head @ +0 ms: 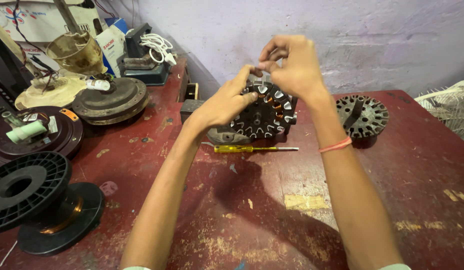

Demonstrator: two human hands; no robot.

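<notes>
Two hands on one stator (262, 112), upright at centre frame on the tabletop (292, 200).
Your left hand (224, 102) clasps its rim; your right hand (292, 62) pinches shut above the slots, contents unclear. Judge it heavy and stiff, windings fragile: hold the laminated edge.

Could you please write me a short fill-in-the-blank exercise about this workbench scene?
1. Both hands work on the upright stator, which stands on a dark ____ table.
2. The screwdriver lying in front of the stator has a ____ handle.
3. The right hand has a thin orange band around its ____.
4. The spool at the table's left edge holds ____-coloured wire.

Missing words: red; yellow; wrist; copper
</notes>
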